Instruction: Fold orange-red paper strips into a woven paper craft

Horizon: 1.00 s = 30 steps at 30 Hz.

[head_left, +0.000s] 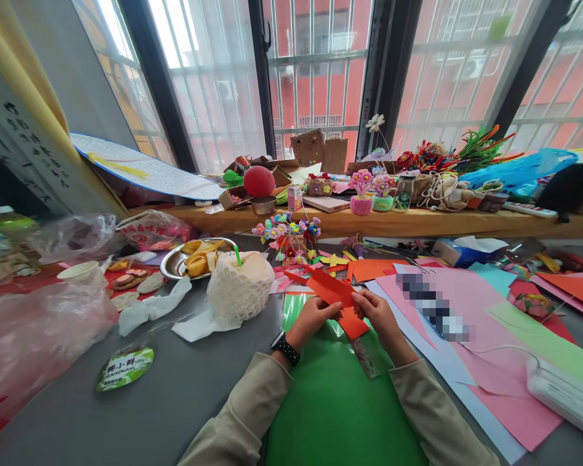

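Both of my hands hold a piece of orange paper [334,289] above a large green sheet [330,401] on the grey table. My left hand [311,318], with a black watch on its wrist, pinches the paper's lower left edge. My right hand [379,312] grips its right side, fingers closed on it. A clear ruler [366,357] lies on the green sheet just below my right hand.
Pink paper [471,343] and other coloured sheets spread to the right, with a white device [563,391] near the edge. A fruit in white foam netting [240,285], a metal plate [175,262], plastic bags [34,343] and a paper cup [80,272] sit left. Craft flowers [286,236] crowd the wooden sill [418,223].
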{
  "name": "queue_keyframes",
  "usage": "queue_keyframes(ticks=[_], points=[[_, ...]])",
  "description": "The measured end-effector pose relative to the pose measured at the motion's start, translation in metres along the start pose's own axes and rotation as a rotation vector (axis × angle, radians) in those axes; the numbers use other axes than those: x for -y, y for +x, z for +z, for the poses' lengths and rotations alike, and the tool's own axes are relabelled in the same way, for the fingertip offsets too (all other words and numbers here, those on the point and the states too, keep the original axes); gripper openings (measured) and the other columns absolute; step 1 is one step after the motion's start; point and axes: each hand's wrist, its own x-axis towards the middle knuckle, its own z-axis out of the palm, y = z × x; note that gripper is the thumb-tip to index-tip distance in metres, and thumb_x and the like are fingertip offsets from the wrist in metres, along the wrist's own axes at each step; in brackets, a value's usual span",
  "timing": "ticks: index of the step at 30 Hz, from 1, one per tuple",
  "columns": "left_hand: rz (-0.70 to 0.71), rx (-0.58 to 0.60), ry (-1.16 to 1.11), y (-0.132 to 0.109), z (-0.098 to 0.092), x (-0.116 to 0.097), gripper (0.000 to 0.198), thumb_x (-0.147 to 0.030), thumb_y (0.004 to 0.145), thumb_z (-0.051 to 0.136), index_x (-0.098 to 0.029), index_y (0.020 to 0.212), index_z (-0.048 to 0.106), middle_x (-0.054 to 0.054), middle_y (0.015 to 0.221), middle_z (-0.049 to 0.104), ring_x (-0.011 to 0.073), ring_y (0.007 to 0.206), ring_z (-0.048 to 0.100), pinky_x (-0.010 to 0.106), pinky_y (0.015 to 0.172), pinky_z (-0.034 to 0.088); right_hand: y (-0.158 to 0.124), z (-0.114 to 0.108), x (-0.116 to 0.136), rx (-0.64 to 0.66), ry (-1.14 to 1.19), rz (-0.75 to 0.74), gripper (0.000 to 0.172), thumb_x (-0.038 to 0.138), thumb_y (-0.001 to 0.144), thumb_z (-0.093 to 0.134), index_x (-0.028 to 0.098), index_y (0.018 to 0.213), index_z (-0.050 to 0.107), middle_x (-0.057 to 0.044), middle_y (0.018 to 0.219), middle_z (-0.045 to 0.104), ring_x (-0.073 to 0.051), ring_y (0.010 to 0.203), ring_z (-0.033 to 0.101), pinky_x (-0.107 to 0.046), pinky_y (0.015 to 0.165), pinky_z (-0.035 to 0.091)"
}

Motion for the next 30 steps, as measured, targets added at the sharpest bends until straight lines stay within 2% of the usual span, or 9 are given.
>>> queue_keyframes(ticks=[4, 8, 11, 13, 15, 20, 25, 30], points=[[0.053, -0.091, -0.028, 0.002, -0.001, -0.001, 0.025, -0.036, 0.061, 0.055, -0.011, 0.062, 0.05, 0.0, 0.057, 0.053, 0.0097, 0.052, 0.052, 0.021, 0.053, 0.041, -0.001, 0.002, -0.001, 0.09, -0.056, 0.014, 0.024, 0.034, 0.066, 0.051, 0.015, 0.052, 0.047, 0.003, 0.046, 0.047, -0.006, 0.042, 0.041, -0.019, 0.043, 0.033], [0.063, -0.109, -0.014, 0.004, -0.003, 0.001, 0.024, -0.036, 0.062, 0.054, -0.012, 0.064, 0.049, -0.001, 0.056, 0.051, 0.0099, 0.051, 0.052, 0.02, 0.051, 0.039, -0.001, 0.006, -0.003, 0.176, -0.163, 0.011, 0.023, 0.034, 0.068, 0.049, 0.015, 0.055, 0.05, 0.001, 0.05, 0.051, -0.008, 0.044, 0.045, -0.021, 0.045, 0.036], [0.061, -0.17, -0.037, 0.006, -0.004, 0.005, 0.024, -0.035, 0.062, 0.054, -0.013, 0.071, 0.05, 0.0, 0.061, 0.054, 0.0105, 0.054, 0.053, 0.021, 0.053, 0.04, -0.002, 0.007, -0.002, 0.079, -0.28, -0.107, 0.02, 0.033, 0.07, 0.046, 0.015, 0.069, 0.054, 0.0, 0.056, 0.054, -0.011, 0.05, 0.049, -0.023, 0.05, 0.04], [0.056, -0.208, -0.041, 0.007, -0.005, 0.006, 0.025, -0.034, 0.063, 0.053, -0.013, 0.074, 0.05, 0.001, 0.064, 0.055, 0.0105, 0.055, 0.053, 0.021, 0.054, 0.039, -0.003, 0.006, 0.001, -0.03, -0.338, -0.213, 0.019, 0.029, 0.071, 0.046, 0.016, 0.084, 0.051, -0.002, 0.067, 0.056, -0.012, 0.058, 0.052, -0.024, 0.054, 0.042], [0.054, -0.225, -0.025, 0.007, -0.005, 0.006, 0.024, -0.033, 0.063, 0.053, -0.012, 0.074, 0.051, 0.001, 0.064, 0.054, 0.0102, 0.055, 0.053, 0.021, 0.053, 0.039, -0.005, 0.005, 0.005, -0.059, -0.354, -0.298, 0.023, 0.023, 0.071, 0.044, 0.018, 0.093, 0.048, -0.003, 0.079, 0.056, -0.013, 0.068, 0.053, -0.024, 0.059, 0.043], [0.084, -0.209, 0.03, 0.004, -0.005, 0.003, 0.022, -0.033, 0.063, 0.052, -0.013, 0.07, 0.052, 0.0, 0.062, 0.052, 0.0093, 0.054, 0.049, 0.02, 0.053, 0.038, -0.005, 0.005, 0.006, 0.088, -0.382, -0.365, 0.018, 0.018, 0.071, 0.043, 0.021, 0.082, 0.058, -0.003, 0.086, 0.052, -0.013, 0.078, 0.051, -0.023, 0.061, 0.045], [0.103, -0.188, 0.062, 0.002, -0.004, 0.0, 0.021, -0.034, 0.064, 0.05, -0.013, 0.067, 0.051, -0.002, 0.057, 0.049, 0.0076, 0.051, 0.044, 0.019, 0.05, 0.035, -0.004, 0.004, 0.002, 0.125, -0.396, -0.345, 0.012, 0.022, 0.067, 0.051, 0.02, 0.074, 0.062, -0.003, 0.078, 0.052, -0.014, 0.077, 0.051, -0.023, 0.059, 0.045], [0.122, -0.205, 0.097, 0.002, -0.004, 0.0, 0.021, -0.034, 0.064, 0.05, -0.012, 0.062, 0.049, -0.002, 0.054, 0.046, 0.0072, 0.05, 0.042, 0.018, 0.049, 0.034, -0.004, 0.004, 0.004, 0.173, -0.368, -0.291, 0.015, 0.028, 0.067, 0.053, 0.019, 0.074, 0.062, -0.003, 0.075, 0.055, -0.015, 0.076, 0.051, -0.024, 0.058, 0.044]])
